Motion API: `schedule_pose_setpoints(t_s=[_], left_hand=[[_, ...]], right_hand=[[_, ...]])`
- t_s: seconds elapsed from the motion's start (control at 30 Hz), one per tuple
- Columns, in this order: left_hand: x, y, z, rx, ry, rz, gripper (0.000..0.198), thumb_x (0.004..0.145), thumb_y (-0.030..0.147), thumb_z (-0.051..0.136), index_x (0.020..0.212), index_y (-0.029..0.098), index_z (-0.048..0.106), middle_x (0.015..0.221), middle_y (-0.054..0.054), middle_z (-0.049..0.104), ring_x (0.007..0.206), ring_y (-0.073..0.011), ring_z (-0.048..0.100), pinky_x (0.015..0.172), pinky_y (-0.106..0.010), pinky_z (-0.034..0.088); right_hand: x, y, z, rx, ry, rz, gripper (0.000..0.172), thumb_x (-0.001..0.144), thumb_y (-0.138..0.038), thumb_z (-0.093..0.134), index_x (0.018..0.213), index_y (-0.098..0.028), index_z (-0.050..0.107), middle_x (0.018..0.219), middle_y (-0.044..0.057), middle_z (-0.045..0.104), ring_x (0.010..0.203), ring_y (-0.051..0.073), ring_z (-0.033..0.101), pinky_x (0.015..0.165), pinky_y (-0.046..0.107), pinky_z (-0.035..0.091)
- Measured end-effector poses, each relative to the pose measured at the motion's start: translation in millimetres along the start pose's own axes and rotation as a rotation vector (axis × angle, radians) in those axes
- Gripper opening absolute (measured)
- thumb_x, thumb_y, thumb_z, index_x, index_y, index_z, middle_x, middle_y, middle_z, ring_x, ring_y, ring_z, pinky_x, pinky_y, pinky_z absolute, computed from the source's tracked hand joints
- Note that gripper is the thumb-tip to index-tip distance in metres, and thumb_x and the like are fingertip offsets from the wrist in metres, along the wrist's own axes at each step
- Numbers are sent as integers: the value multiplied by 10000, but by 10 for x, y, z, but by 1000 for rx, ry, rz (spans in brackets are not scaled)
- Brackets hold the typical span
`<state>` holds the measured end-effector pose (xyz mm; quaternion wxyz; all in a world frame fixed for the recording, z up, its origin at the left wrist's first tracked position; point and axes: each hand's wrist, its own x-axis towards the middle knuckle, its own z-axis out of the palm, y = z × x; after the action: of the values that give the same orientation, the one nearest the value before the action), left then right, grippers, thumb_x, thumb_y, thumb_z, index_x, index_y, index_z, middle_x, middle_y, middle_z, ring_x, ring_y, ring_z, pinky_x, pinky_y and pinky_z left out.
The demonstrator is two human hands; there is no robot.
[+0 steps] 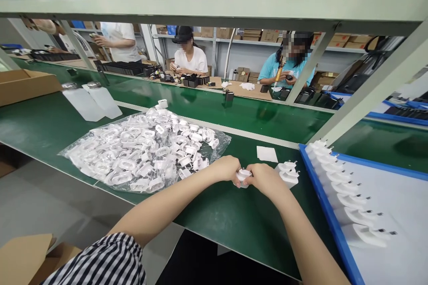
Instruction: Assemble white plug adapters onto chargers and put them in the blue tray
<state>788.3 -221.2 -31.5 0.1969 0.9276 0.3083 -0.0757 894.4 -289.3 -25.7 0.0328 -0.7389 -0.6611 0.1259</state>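
Observation:
Just above the green bench, my left hand (228, 168) and my right hand (265, 179) pinch a small white plug adapter (243, 179) from both sides. Fingers cover much of it. Right of my right hand, a few white plug adapters with metal pins (288, 174) stand on the bench. A small white square piece (266, 154) lies flat behind them. To the left of my left hand, a clear plastic bag (219, 138) is spread out, heaped with white plastic parts (147, 144), many of them oval rings.
A blue-rimmed tray (321, 200) at right holds a row of white plug adapters (347, 193). Two white bottles (92, 101) and a cardboard box (28, 85) are at left. A shelf beam (214, 4) crosses above. Several co-workers sit or stand beyond the bench.

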Motion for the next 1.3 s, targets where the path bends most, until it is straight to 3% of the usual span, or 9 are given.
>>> schedule_pose_setpoints(t_s=[0.13, 0.3, 0.53, 0.7, 0.8, 0.93, 1.0, 1.1, 1.3], left_hand=[[16, -47, -15, -38, -60, 67, 225, 483, 316, 625, 643, 163, 588, 542, 0, 569, 534, -143, 510, 452, -198, 317], [-95, -87, 65, -278, 28, 61, 253, 602, 256, 536, 838, 166, 543, 642, 7, 597, 604, -115, 534, 505, -173, 352], [-41, 197, -92, 83, -8, -144, 204, 509, 207, 616, 696, 129, 597, 698, -82, 596, 651, -210, 546, 495, -228, 357], [-147, 63, 47, -36, 155, -13, 200, 579, 282, 562, 731, 156, 589, 675, -42, 592, 661, -187, 545, 528, -223, 363], [-172, -33, 223, -232, 239, 70, 273, 609, 335, 518, 826, 176, 564, 660, -4, 588, 614, -150, 543, 532, -212, 374], [-66, 75, 450, -399, 258, 110, 501, 577, 394, 533, 1019, 167, 468, 875, -30, 577, 768, -165, 537, 656, -236, 404], [39, 193, 535, -418, 289, 156, 652, 535, 405, 567, 1101, 131, 393, 1063, -77, 486, 951, -194, 456, 788, -259, 361], [220, 374, 603, -451, 304, 187, 832, 494, 414, 595, 1178, 74, 267, 1177, -135, 361, 1065, -224, 345, 868, -288, 302], [482, 660, 577, -585, 332, 201, 853, 448, 381, 632, 1166, 132, 244, 1056, -104, 457, 914, -245, 465, 722, -313, 405]], right_hand=[[-31, 25, 26, 57, 39, -37, 25, 570, -189, 549, 588, -197, 564, 564, 2, 571, 512, 123, 504, 408, 198, 266], [-29, 7, 5, 22, 39, -32, 16, 561, -186, 560, 551, -197, 557, 531, 2, 559, 495, 124, 502, 393, 197, 260], [10, 15, -2, 20, 41, -57, 74, 548, -172, 565, 485, -188, 530, 487, 0, 535, 487, 130, 496, 387, 201, 251], [-41, 167, 2, 275, 28, -159, 52, 560, -219, 554, 604, -201, 576, 571, -13, 580, 528, 127, 512, 435, 208, 317], [-153, 319, -101, 565, 248, -205, 153, 599, -281, 523, 720, -209, 583, 657, -4, 598, 596, 129, 526, 522, 230, 375], [-281, 535, -242, 940, 920, -109, 205, 694, -311, 405, 640, -182, 555, 615, 5, 571, 518, 96, 492, 506, 228, 382], [-292, 612, -262, 1040, 1114, -55, 224, 704, -309, 397, 602, -173, 542, 542, -7, 541, 450, 80, 457, 461, 218, 366], [-276, 657, -252, 1098, 1157, -61, 235, 700, -325, 412, 584, -164, 540, 480, -22, 511, 412, 74, 437, 426, 209, 350], [-301, 591, -227, 919, 1080, -78, 235, 701, -330, 423, 585, -168, 548, 502, -20, 529, 449, 86, 465, 445, 210, 374]])
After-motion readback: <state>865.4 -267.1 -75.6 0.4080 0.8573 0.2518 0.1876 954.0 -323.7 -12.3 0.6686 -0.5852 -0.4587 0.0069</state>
